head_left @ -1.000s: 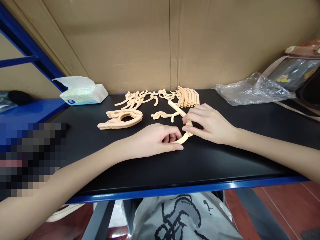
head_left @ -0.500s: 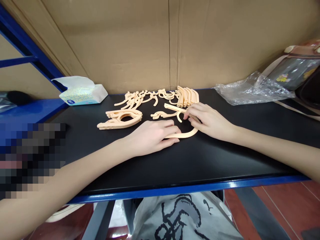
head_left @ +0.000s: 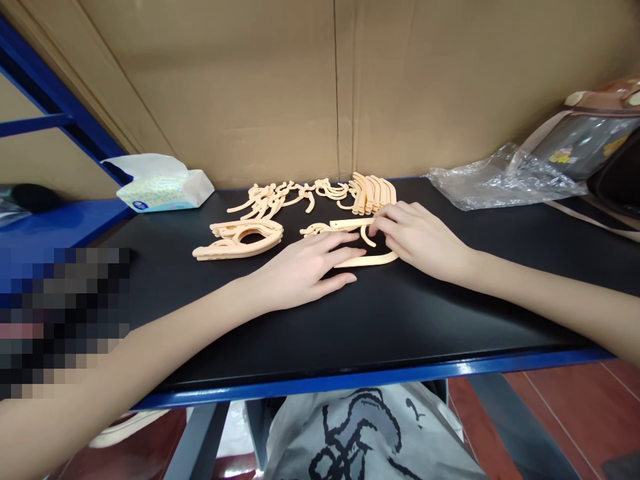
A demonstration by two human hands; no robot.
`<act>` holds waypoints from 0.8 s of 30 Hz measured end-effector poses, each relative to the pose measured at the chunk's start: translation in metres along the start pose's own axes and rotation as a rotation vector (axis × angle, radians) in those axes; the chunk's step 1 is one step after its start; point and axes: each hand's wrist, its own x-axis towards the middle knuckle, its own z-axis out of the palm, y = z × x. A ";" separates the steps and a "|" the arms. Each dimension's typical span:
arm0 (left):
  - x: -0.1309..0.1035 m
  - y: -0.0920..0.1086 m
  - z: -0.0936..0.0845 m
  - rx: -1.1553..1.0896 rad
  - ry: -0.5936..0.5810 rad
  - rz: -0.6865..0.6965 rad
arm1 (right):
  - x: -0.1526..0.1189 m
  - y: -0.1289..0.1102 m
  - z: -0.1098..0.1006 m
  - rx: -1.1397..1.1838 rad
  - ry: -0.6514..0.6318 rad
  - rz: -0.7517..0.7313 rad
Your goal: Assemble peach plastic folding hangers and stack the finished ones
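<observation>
A beige plastic folding hanger (head_left: 373, 261) lies on the black tabletop between my hands, its long curved arm towards me and a straighter arm (head_left: 345, 225) behind. My right hand (head_left: 417, 237) grips its right end with curled fingers, which hide the joint there. A small curved hook (head_left: 367, 236) shows by those fingertips. My left hand (head_left: 313, 270) lies with fingers stretched and apart over the left end of the curved arm, thumb off to the near side. Left of it is a stack of folded hangers (head_left: 240, 248).
Behind the hands lie a pile of loose hooks (head_left: 267, 199) and a row of curved hanger arms (head_left: 374, 193). A tissue pack (head_left: 167, 187) stands back left. Clear plastic wrap (head_left: 505, 180) and a transparent bag (head_left: 585, 143) are back right, before the cardboard wall (head_left: 240, 87).
My left fingers have loosened from the curved arm and stretched out. The near arm has shifted slightly away from me, and the rear arm has turned more level. My right hand stays at the joint.
</observation>
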 end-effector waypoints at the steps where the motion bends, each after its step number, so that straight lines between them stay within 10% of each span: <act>1: 0.000 0.000 0.001 -0.013 -0.019 -0.011 | 0.000 0.000 -0.001 -0.007 -0.004 0.001; 24: 0.002 -0.003 0.003 -0.010 -0.048 -0.153 | -0.001 0.000 -0.001 -0.065 0.001 -0.002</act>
